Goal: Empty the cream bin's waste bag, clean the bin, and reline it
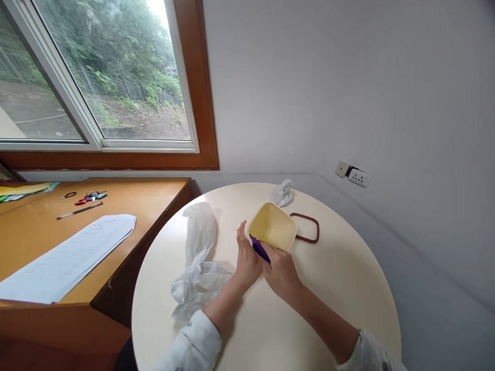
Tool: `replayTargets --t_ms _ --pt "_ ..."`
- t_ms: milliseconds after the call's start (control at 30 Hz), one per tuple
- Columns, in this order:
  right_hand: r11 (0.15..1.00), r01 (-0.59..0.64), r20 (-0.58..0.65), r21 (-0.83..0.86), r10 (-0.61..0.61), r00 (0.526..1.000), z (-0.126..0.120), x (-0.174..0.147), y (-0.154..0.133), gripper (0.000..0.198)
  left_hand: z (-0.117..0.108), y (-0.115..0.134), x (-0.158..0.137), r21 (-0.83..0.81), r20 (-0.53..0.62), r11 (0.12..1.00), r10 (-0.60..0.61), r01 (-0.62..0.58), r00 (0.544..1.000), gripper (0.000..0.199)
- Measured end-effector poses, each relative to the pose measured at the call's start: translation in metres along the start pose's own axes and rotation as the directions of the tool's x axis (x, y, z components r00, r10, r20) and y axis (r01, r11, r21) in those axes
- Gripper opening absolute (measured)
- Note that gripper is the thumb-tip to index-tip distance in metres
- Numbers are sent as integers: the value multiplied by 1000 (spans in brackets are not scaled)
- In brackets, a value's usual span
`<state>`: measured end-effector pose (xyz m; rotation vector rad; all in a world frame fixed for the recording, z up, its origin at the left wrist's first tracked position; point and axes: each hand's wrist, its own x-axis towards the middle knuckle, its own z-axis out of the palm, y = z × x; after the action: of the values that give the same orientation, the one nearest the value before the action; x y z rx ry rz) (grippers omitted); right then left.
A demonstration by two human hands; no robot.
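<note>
A pale yellow square plastic container, its open top facing up, is tilted toward me over the round table. My left hand grips its near left side, with the fingertips showing at the outer wall. My right hand is closed on a dark purple thing, soft-looking and perhaps a cloth, at the container's near left rim. My right fingers hide part of it. A brown rounded-square ring lies flat just right of the container.
A crumpled clear plastic bag lies left of my hands on the cream round table. Behind the container sits a small knotted bag. The wooden desk at left holds papers, a pen and keys.
</note>
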<state>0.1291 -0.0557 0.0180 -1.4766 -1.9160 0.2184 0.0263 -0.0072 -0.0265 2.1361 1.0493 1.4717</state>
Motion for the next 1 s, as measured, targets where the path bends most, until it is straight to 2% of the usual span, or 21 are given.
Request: replayTargets --t_ms 100,233,367,433,500,567,633,733,833,900,933,967,1000 --pt "993 -55 -24 107 58 998 2 -3 -2 31 8 -6 1 124 -52 989 91 -84 994 89" --pt "965 -105 -74 242 126 989 4 -6 1 33 18 -14 3 204 -82 960 213 -193 974 87" --pt "932 -98 -186 349 171 967 9 -6 -1 32 24 -15 4 245 -64 941 256 -234 964 75" --pt "932 -82 -182 352 155 971 7 -7 0 30 22 -15 5 252 -76 938 266 -239 961 74" --pt "958 -52 -93 281 81 992 -2 -9 2 25 17 -15 8 258 -92 936 270 -239 959 81" --pt "992 7 70 128 -16 997 -17 -12 4 21 12 -14 10 256 -92 940 257 -227 962 90" --pt "994 88 245 -61 -70 967 -33 -12 6 20 8 -14 12 235 -65 947 239 -218 969 97" --pt "955 141 442 -263 -11 897 -48 -2 9 20 7 -13 12 208 3 941 271 -265 963 99" --pt "979 32 603 -201 97 792 -51 19 21 22 8 -11 13 208 42 927 309 -311 950 102" --pt "996 -58 700 -61 84 709 -47 33 33 24 7 -9 13 203 70 923 320 -327 945 105" --pt "997 -77 720 -23 70 690 -43 39 39 24 6 -8 13 201 84 919 329 -339 941 106" --pt "996 -87 718 -1 61 693 -39 44 44 23 6 -6 13 200 100 914 339 -352 936 106" --pt "996 -84 684 2 60 727 -33 48 48 21 6 -5 13 202 113 909 349 -365 930 106"
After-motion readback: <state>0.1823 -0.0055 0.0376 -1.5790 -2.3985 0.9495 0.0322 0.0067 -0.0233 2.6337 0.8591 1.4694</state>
